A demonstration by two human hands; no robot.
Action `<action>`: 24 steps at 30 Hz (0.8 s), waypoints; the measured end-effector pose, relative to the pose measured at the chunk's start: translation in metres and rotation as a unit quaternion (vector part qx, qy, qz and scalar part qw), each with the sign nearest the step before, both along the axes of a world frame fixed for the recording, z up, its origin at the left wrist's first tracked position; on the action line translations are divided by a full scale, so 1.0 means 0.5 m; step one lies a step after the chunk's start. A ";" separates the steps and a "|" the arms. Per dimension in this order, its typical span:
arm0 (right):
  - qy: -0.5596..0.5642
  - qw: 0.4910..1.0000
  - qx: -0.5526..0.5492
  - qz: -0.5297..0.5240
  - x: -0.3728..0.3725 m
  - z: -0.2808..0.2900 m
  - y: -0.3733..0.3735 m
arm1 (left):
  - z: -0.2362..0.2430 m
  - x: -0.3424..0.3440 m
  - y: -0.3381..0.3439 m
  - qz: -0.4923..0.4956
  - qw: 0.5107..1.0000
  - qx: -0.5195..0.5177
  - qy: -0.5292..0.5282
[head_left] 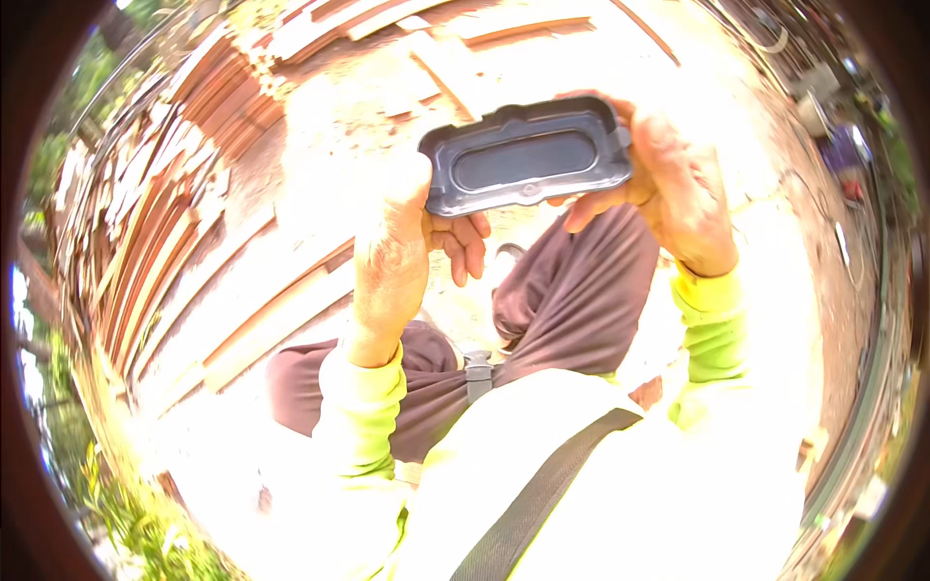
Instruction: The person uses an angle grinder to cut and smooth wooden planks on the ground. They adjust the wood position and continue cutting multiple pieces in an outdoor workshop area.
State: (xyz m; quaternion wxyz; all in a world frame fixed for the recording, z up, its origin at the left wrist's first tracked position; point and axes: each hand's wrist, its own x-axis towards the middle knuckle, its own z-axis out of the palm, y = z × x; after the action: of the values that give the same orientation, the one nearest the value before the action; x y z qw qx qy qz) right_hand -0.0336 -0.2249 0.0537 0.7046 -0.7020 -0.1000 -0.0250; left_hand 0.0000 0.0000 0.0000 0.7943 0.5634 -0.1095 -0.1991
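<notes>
left hand grips the left end of a dark moulded plastic tray, held in the air above the lap; it looks light, stiff, thin-rimmed. right hand clasps its right end.

Ground: bare sandy dirt, strongly overexposed, detail washed out in the middle and right. Stacked planks lie on it at left, reddish-brown and pale, long edges running roughly top-right to bottom-left. More boards piled at the top edge, a few loose pale boards lying flat just below them. Grass at the lower-left rim beside the planks. Small clutter on the dirt at far right, too blurred to tell apart.
</notes>
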 end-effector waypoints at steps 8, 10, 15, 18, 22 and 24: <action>0.220 0.969 0.111 0.023 -0.321 -0.512 0.235 | -0.533 -0.219 0.166 -0.023 0.949 0.141 -0.281; 0.257 0.960 0.075 0.084 -0.352 -0.539 0.193 | -0.550 -0.225 0.125 0.001 0.901 0.139 -0.411; 0.233 0.966 0.110 -0.035 -0.487 -0.559 0.131 | -0.592 -0.278 0.036 -0.067 0.883 0.050 -0.461; 0.289 0.950 -0.034 -0.115 -0.610 -0.536 0.031 | -0.568 -0.394 -0.012 -0.128 0.902 0.154 -0.383; 0.445 0.890 -0.068 -0.079 -0.749 -0.556 -0.078 | -0.535 -0.487 -0.054 -0.357 0.877 0.134 -0.291; 0.520 0.853 -0.033 -0.033 -0.793 -0.589 -0.088 | -0.523 -0.516 -0.057 -0.472 0.835 0.108 -0.262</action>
State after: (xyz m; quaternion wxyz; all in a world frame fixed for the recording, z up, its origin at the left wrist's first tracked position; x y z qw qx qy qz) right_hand -0.4303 -0.2687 -0.2407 0.6290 -0.6382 0.3037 0.3237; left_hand -0.2581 -0.0285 -0.2614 0.4800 0.5566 -0.5438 -0.4051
